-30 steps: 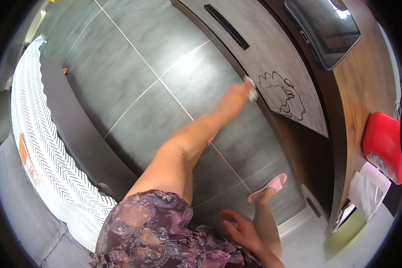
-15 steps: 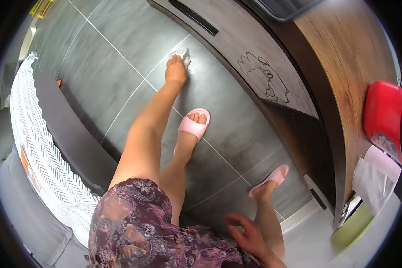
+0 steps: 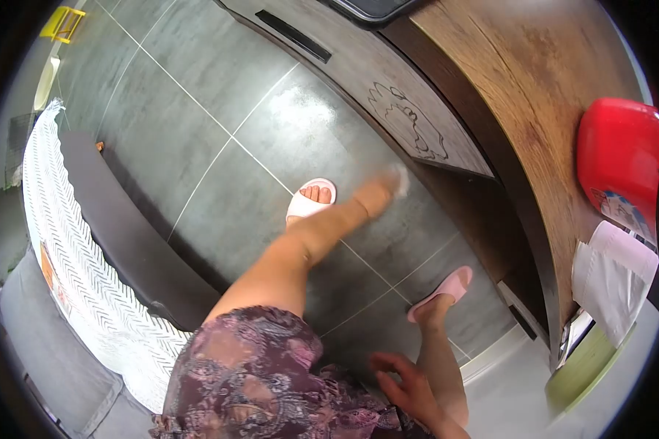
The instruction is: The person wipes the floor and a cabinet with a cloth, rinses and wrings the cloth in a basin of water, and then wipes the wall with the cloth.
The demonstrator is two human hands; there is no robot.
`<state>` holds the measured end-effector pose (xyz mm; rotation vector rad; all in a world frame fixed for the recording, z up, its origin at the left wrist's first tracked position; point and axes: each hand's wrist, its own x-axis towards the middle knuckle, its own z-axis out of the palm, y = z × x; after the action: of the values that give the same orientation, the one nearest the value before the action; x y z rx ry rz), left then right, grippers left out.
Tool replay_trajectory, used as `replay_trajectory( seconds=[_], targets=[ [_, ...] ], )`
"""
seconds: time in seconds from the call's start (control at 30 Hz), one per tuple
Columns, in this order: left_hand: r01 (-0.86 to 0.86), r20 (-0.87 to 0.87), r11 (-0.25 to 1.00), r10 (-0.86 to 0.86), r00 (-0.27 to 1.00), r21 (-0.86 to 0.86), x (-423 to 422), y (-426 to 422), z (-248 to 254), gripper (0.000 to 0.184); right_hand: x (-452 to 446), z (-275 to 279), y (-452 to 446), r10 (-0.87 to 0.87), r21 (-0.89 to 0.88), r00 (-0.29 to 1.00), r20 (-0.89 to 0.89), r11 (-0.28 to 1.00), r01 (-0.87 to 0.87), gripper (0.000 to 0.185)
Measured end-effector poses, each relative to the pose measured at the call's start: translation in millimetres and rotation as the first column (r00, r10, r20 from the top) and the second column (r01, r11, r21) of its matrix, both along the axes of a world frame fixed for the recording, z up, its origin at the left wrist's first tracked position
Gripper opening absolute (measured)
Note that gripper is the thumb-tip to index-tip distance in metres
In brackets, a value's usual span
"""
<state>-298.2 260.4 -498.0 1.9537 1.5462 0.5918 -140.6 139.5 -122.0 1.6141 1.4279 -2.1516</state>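
Note:
Stretched out over the grey floor tiles, my left hand (image 3: 377, 194) is blurred by motion. It is closed on a white cloth (image 3: 399, 181), close to the base of the wooden cabinet (image 3: 417, 88). At the lower right, my right hand (image 3: 403, 384) hangs near my leg with its fingers apart and nothing in it. A pink slipper (image 3: 311, 207) is on one foot, partly behind my left forearm. The other foot wears a matching slipper (image 3: 447, 291).
A red container (image 3: 615, 157) and white-pink paper packaging (image 3: 613, 274) are on the cabinet's right end. A dark grey bench-like edge (image 3: 124, 227) and a white patterned throw (image 3: 73, 249) lie left. A yellow object (image 3: 62, 24) stands at the top left.
My left hand swept from the cabinet's base leftward over the tiles, then back right and nearer to me, still holding the cloth. The view has shifted. My right hand has hardly moved.

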Motion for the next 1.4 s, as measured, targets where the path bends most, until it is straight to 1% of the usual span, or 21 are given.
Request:
replay_trajectory(
  seconds=[0.07,0.17,0.23,0.27,0.3,0.33,0.4,0.47,0.53,0.6,0.63,0.67,0.83,0.9,0.93,1.0,1.07,1.13,1.27,1.3,1.4],
  targets=[
    [0.172,0.002,0.983,-0.173,0.985,-0.068,35,-19,-4,0.041,-1,0,-2,0.015,0.004,1.000,0.026,1.000,-0.015,0.030],
    [0.305,-0.124,0.952,-0.302,0.945,0.005,4,-13,19,0.042,-4,4,1,0.079,0.061,0.996,0.041,0.995,-0.081,0.031],
    [0.034,-0.078,0.958,-0.059,0.995,-0.286,-40,12,59,0.042,-2,2,0,0.079,0.095,0.997,0.020,0.992,-0.081,0.032],
    [-0.036,-0.281,0.999,0.032,0.959,-0.011,-60,10,22,0.043,-1,2,-1,0.080,0.112,0.997,0.007,0.990,-0.080,0.033],
    [-0.164,-0.234,0.980,0.186,0.954,0.109,-87,18,12,0.038,-1,3,-1,0.067,0.110,0.998,0.004,0.992,-0.067,0.033],
    [-0.283,-0.253,0.959,0.280,0.926,0.024,-110,29,12,0.039,-1,4,0,0.056,0.107,0.998,0.000,0.993,-0.055,0.033],
    [-0.402,-0.370,0.900,0.436,0.820,0.171,-132,38,18,0.041,-1,5,0,0.040,0.114,0.999,-0.020,0.993,-0.038,0.033],
    [-0.467,-0.406,0.865,0.500,0.765,0.185,-105,37,16,0.042,-1,4,0,0.038,0.135,0.998,-0.051,0.990,-0.031,0.033],
    [-0.293,-0.253,0.952,0.305,0.918,0.082,-57,24,21,0.041,-2,5,1,0.048,0.140,0.998,-0.033,0.989,-0.043,0.032],
    [0.051,-0.283,0.999,-0.050,0.958,-0.003,2,-11,25,0.040,-1,7,-1,0.054,0.152,0.998,-0.027,0.987,-0.050,0.032],
    [0.176,-0.182,0.984,-0.172,0.968,0.006,25,-35,19,0.040,1,6,-1,0.059,0.169,0.998,-0.026,0.984,-0.054,0.032],
    [0.298,-0.082,0.954,-0.295,0.952,0.033,43,-58,9,0.040,3,3,0,0.063,0.190,0.998,-0.025,0.980,-0.057,0.031],
    [0.726,-0.098,0.688,-0.723,0.684,-0.001,49,-102,25,0.036,10,-3,-6,0.065,0.259,0.997,0.036,0.963,-0.072,0.030],
    [0.578,0.178,0.706,-0.559,0.810,-0.410,62,-89,44,0.034,11,-4,-12,0.093,0.315,0.995,0.036,0.944,-0.100,0.030],
    [0.500,0.269,0.622,-0.432,0.861,-0.603,68,-85,51,0.033,11,-5,-16,0.092,0.330,0.995,0.037,0.939,-0.100,0.029],
    [0.553,0.357,0.523,-0.432,0.828,-0.649,72,-63,55,0.032,11,-6,-24,0.072,0.349,0.997,0.029,0.934,-0.077,0.028],
    [0.417,0.428,0.397,-0.067,0.901,-0.817,63,-51,61,0.026,13,-15,-31,0.064,0.389,0.997,0.048,0.918,-0.078,0.027],
    [0.338,0.456,0.315,0.476,0.752,-0.887,40,-40,116,0.024,14,-21,-36,0.080,0.405,0.993,0.090,0.908,-0.110,0.027],
    [0.388,0.367,0.170,0.773,0.517,-0.906,12,-25,227,0.030,12,-32,-38,0.135,0.391,0.981,0.137,0.903,-0.179,0.028],
    [0.330,0.330,0.167,0.780,0.533,-0.929,13,-27,260,0.032,14,-32,-36,0.140,0.350,0.976,0.164,0.917,-0.190,0.029],
    [0.490,0.442,0.263,0.846,0.297,-0.831,18,-46,326,0.035,16,-35,-29,0.120,0.330,0.970,0.213,0.925,-0.187,0.031]
  ],
)
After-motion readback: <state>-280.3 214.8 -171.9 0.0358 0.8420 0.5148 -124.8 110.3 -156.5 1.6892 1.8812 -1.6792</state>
